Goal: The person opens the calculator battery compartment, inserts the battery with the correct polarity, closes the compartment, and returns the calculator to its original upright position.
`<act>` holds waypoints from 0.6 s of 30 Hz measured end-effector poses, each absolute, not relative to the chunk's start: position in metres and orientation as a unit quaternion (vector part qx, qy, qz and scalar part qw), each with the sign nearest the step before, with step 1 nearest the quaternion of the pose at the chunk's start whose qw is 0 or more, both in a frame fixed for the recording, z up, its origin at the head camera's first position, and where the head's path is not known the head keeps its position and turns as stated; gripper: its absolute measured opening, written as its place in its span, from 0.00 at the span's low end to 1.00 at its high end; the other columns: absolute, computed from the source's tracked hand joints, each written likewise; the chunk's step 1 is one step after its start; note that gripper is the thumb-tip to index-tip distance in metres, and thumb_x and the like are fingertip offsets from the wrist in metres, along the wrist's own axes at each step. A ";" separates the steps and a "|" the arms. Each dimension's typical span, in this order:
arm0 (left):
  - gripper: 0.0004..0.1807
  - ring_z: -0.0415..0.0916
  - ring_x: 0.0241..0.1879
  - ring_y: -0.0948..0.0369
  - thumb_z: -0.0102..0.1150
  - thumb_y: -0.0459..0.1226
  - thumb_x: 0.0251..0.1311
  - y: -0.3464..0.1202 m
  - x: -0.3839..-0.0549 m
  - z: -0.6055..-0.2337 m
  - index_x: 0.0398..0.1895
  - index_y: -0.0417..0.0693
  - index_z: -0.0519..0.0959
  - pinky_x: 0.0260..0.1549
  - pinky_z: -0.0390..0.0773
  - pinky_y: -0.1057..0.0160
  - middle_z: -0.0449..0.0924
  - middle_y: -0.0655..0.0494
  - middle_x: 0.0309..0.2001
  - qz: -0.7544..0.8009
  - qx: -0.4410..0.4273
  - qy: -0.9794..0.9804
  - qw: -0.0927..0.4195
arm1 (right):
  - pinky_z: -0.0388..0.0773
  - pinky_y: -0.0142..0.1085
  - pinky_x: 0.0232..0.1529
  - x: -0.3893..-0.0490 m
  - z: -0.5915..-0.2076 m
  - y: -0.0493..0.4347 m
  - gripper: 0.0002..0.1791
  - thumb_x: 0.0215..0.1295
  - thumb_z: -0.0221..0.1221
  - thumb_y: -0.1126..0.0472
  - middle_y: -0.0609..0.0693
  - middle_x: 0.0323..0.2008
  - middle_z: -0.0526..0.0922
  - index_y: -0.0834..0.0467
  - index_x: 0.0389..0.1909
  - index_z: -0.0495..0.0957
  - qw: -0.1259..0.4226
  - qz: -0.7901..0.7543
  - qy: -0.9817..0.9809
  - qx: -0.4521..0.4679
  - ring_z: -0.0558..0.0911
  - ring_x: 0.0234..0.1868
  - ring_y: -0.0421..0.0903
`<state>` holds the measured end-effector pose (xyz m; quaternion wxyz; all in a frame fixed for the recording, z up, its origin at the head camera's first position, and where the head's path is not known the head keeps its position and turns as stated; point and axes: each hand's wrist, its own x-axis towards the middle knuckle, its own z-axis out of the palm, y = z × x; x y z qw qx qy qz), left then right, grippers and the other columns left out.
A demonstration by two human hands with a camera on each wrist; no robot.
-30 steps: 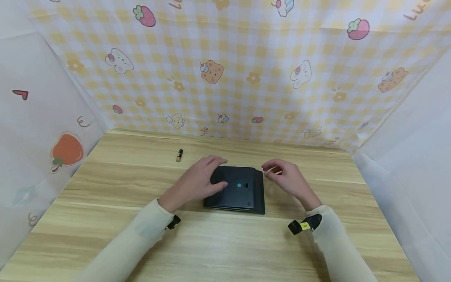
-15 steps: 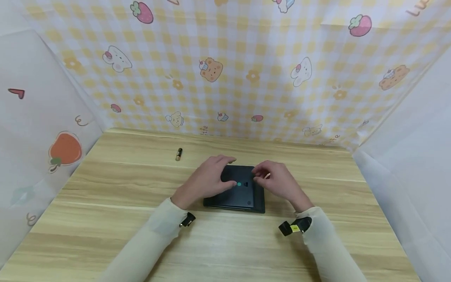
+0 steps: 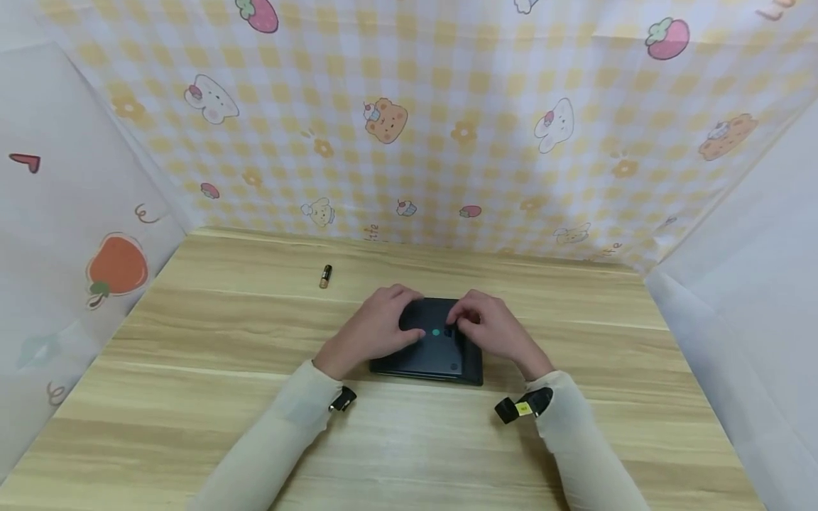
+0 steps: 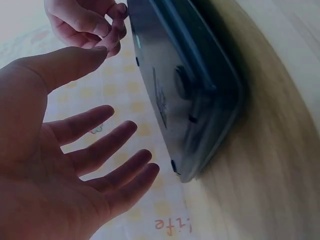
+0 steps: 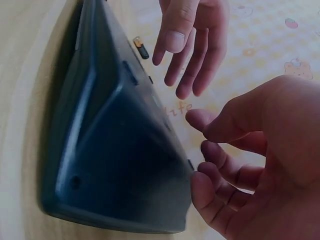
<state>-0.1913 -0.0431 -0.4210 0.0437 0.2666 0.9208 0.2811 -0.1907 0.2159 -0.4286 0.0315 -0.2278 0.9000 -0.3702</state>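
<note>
A dark device that looks like a desk calculator (image 3: 415, 360) lies face down on the table, its back showing a green dot (image 3: 436, 332) with a small black tab beside it. Over its left part hovers my left hand (image 3: 377, 324), fingers spread and thumb near the green dot. In the left wrist view that hand (image 4: 55, 170) stands apart from the casing with nothing in it. My right hand (image 3: 491, 328) is over the right part, bent fingertips right at the black tab. In the right wrist view, its thumb and forefinger (image 5: 197, 119) come close together, with nothing visible between them.
One small battery (image 3: 326, 276), black and copper, lies on the wooden table (image 3: 409, 440) behind and left of the device. A checked cloth (image 3: 460, 170) hangs along the table's back edge, and white sheets (image 3: 754, 234) stand at both sides.
My right hand has moved left from beside the device to over the tab. My left hand has shifted slightly right over the back. The device and battery have stayed put.
</note>
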 end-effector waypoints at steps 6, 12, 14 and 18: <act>0.32 0.72 0.71 0.43 0.74 0.46 0.72 -0.050 -0.195 -0.430 0.73 0.41 0.80 0.73 0.71 0.45 0.76 0.43 0.72 0.265 0.269 0.924 0.051 | 0.73 0.40 0.38 -0.193 -0.440 0.213 0.14 0.76 0.59 0.71 0.49 0.40 0.79 0.54 0.37 0.91 0.047 -0.381 0.897 -0.220 0.75 0.34 0.46; 0.38 0.60 0.80 0.40 0.74 0.52 0.70 -0.056 -0.196 -0.435 0.77 0.44 0.76 0.76 0.67 0.41 0.64 0.40 0.81 0.254 0.265 0.925 0.092 | 0.74 0.42 0.41 -0.194 -0.443 0.211 0.15 0.77 0.59 0.70 0.47 0.39 0.78 0.51 0.35 0.90 0.051 -0.382 0.896 -0.222 0.76 0.37 0.46; 0.41 0.55 0.82 0.40 0.73 0.55 0.70 -0.055 -0.196 -0.436 0.80 0.46 0.73 0.76 0.66 0.40 0.60 0.40 0.83 0.255 0.265 0.924 0.108 | 0.74 0.42 0.41 -0.195 -0.443 0.211 0.15 0.77 0.60 0.70 0.47 0.39 0.78 0.51 0.35 0.90 0.049 -0.381 0.895 -0.225 0.76 0.37 0.47; 0.49 0.47 0.85 0.40 0.73 0.60 0.68 -0.053 -0.197 -0.438 0.85 0.49 0.68 0.77 0.64 0.38 0.54 0.41 0.86 0.255 0.271 0.919 0.133 | 0.75 0.42 0.41 -0.195 -0.445 0.212 0.14 0.76 0.60 0.70 0.47 0.39 0.78 0.51 0.34 0.90 0.046 -0.375 0.896 -0.232 0.76 0.37 0.46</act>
